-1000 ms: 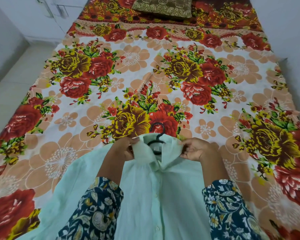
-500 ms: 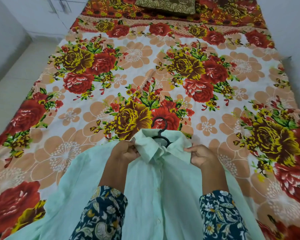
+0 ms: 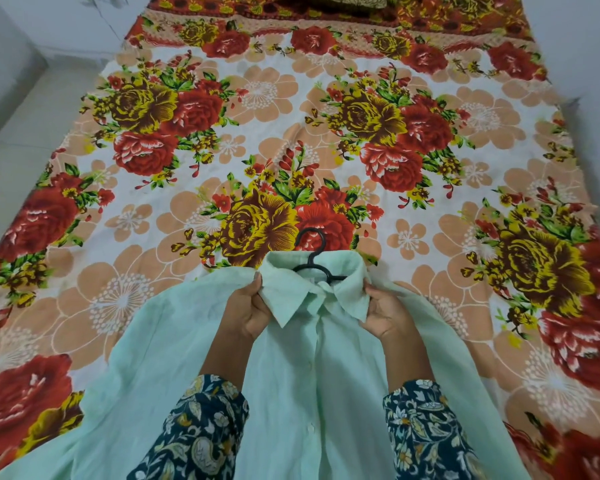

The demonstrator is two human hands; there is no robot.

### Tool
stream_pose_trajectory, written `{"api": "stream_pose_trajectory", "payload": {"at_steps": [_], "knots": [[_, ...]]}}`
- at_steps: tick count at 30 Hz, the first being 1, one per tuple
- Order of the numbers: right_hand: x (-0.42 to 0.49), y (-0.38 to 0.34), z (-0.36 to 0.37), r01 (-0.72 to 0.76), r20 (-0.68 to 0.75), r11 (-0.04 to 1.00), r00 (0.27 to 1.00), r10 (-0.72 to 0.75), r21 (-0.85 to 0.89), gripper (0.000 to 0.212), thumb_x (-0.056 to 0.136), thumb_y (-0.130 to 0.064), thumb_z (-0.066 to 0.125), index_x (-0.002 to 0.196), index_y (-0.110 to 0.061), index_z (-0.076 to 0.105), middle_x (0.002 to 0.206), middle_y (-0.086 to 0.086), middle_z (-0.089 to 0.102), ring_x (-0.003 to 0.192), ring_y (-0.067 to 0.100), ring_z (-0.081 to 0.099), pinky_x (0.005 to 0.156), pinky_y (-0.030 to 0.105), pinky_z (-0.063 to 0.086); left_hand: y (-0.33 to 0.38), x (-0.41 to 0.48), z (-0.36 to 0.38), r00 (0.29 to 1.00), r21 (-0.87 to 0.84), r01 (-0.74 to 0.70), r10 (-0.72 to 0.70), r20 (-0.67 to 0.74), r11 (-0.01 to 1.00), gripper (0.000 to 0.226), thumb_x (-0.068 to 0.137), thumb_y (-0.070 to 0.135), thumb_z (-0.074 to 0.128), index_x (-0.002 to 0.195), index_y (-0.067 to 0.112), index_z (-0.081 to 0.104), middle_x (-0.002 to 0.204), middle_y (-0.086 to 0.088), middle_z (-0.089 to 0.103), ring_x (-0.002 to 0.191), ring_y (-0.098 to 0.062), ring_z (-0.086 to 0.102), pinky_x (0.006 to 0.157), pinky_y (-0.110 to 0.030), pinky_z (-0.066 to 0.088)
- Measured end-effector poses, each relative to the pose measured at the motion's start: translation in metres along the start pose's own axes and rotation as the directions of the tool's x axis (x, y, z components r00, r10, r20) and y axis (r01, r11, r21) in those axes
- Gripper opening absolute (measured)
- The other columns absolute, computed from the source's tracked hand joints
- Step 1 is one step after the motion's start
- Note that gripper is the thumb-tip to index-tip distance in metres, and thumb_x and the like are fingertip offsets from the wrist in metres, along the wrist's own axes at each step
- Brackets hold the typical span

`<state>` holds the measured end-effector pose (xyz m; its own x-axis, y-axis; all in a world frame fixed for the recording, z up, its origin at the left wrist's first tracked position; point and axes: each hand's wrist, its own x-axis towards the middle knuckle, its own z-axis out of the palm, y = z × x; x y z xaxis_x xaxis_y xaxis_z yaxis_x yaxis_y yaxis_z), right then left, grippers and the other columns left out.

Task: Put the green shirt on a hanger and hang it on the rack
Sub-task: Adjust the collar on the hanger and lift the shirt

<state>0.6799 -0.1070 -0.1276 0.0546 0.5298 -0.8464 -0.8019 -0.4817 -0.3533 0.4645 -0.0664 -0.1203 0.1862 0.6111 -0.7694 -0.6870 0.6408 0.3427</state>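
Observation:
The pale green shirt (image 3: 312, 393) lies front-up on the bed, buttoned placket running toward me. A black hanger (image 3: 313, 256) sits inside its neck, and the hook pokes out past the collar onto the bedsheet. My left hand (image 3: 248, 308) pinches the left collar flap. My right hand (image 3: 383, 315) pinches the right collar flap. Both collar flaps lie folded down and spread flat. The hanger's arms are hidden under the fabric. No rack is in view.
The bed (image 3: 291, 140) is covered with a floral sheet in red, yellow and peach. A brown patterned pillow (image 3: 329, 0) lies at the far end. Pale floor (image 3: 21, 109) runs along the left side, and a white wall (image 3: 589, 46) borders the right.
The collar has been folded down and spread flat. My hands moved apart to its two flaps, and more of the hanger's neck shows.

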Motion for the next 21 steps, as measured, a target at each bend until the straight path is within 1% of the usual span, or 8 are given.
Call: {"api": "stream_pose_trajectory", "payload": {"at_steps": [3, 5, 8, 9, 11, 14, 17, 21], "knots": [[0.0, 0.008, 0.004, 0.01, 0.024, 1.0, 1.0, -0.01, -0.01, 0.032, 0.095, -0.03, 0.045, 0.108, -0.008, 0.062, 0.085, 0.015, 0.075, 0.073, 0.027, 0.073, 0.059, 0.042, 0.06, -0.005, 0.001, -0.005, 1.0, 0.148, -0.011, 0.012, -0.007, 0.989, 0.019, 0.095, 0.013, 0.043, 0.1, 0.006, 0.059, 0.082, -0.008, 0.075, 0.082, -0.02, 0.069, 0.073, -0.039, 0.057], [-0.001, 0.008, 0.008, 0.035, -0.059, 0.997, 0.997, -0.039, -0.075, 0.024, 0.094, -0.023, 0.048, 0.104, -0.007, 0.064, 0.084, 0.014, 0.075, 0.077, 0.029, 0.072, 0.064, 0.043, 0.059, -0.005, 0.002, -0.006, 0.997, 0.264, -0.051, 0.064, -0.04, 0.963, 0.012, 0.093, 0.008, 0.047, 0.101, 0.005, 0.055, 0.095, -0.011, 0.069, 0.096, -0.026, 0.062, 0.076, -0.045, 0.054], [0.0, 0.008, 0.014, 0.101, -0.208, 0.924, 0.96, -0.188, -0.369, 0.021, 0.089, -0.015, 0.058, 0.106, -0.003, 0.062, 0.107, 0.015, 0.067, 0.096, 0.031, 0.061, 0.091, 0.046, 0.05, -0.004, 0.001, 0.001, 0.915, 0.684, -0.123, 0.348, -0.202, 0.72, 0.017, 0.085, 0.002, 0.057, 0.1, 0.006, 0.054, 0.108, -0.016, 0.061, 0.102, -0.032, 0.055, 0.078, -0.041, 0.047], [-0.002, 0.007, 0.017, 0.136, -0.242, 0.834, 0.921, -0.306, -0.535, 0.016, 0.088, -0.016, 0.059, 0.1, -0.005, 0.062, 0.11, 0.015, 0.065, 0.097, 0.03, 0.06, 0.09, 0.043, 0.049, -0.005, -0.002, 0.005, 0.856, 0.8, -0.112, 0.466, -0.224, 0.589, 0.024, 0.082, 0.002, 0.058, 0.105, 0.006, 0.054, 0.111, -0.016, 0.06, 0.102, -0.031, 0.054, 0.079, -0.039, 0.045], [-0.009, 0.007, 0.019, 0.124, -0.202, 0.495, 0.808, -0.553, -0.86, 0.02, 0.089, -0.019, 0.055, 0.102, -0.005, 0.061, 0.11, 0.014, 0.066, 0.1, 0.031, 0.06, 0.077, 0.034, 0.045, -0.004, -0.012, 0.011, 0.742, 0.953, -0.037, 0.646, -0.175, 0.301, 0.036, 0.08, 0.001, 0.055, 0.115, 0.005, 0.051, 0.118, -0.016, 0.056, 0.108, -0.031, 0.052, 0.083, -0.039, 0.044], [-0.014, -0.003, 0.017, 0.008, -0.024, 0.04, 0.668, -0.744, -0.999, 0.027, 0.091, -0.016, 0.047, 0.112, -0.007, 0.06, 0.113, 0.012, 0.064, 0.111, 0.032, 0.053, 0.078, 0.036, 0.044, 0.005, -0.016, 0.011, 0.655, 0.982, 0.083, 0.752, 0.073, -0.168, 0.041, 0.081, 0.002, 0.052, 0.121, 0.007, 0.052, 0.126, -0.016, 0.048, 0.117, -0.035, 0.042, 0.091, -0.046, 0.04], [-0.004, -0.013, 0.012, -0.033, 0.182, -0.318, 0.764, -0.619, -0.947, 0.034, 0.089, -0.013, 0.046, 0.121, -0.017, 0.058, 0.12, 0.009, 0.059, 0.118, 0.031, 0.043, 0.091, 0.039, 0.041, 0.023, -0.002, 0.005, 0.739, 0.834, 0.051, 0.582, 0.338, -0.549, 0.038, 0.083, 0.004, 0.05, 0.12, 0.009, 0.053, 0.125, -0.016, 0.047, 0.119, -0.036, 0.036, 0.098, -0.049, 0.032], [0.008, -0.023, 0.008, 0.019, 0.34, -0.554, 0.806, -0.484, -0.833, 0.049, 0.088, -0.017, 0.047, 0.137, -0.018, 0.04, 0.131, 0.008, 0.049, 0.123, 0.029, 0.039, 0.097, 0.04, 0.034, 0.04, 0.015, -0.004, 0.859, 0.606, -0.085, 0.25, 0.446, -0.791, 0.036, 0.086, 0.014, 0.049, 0.122, 0.008, 0.049, 0.123, -0.013, 0.047, 0.119, -0.033, 0.037, 0.097, -0.047, 0.032]]}}
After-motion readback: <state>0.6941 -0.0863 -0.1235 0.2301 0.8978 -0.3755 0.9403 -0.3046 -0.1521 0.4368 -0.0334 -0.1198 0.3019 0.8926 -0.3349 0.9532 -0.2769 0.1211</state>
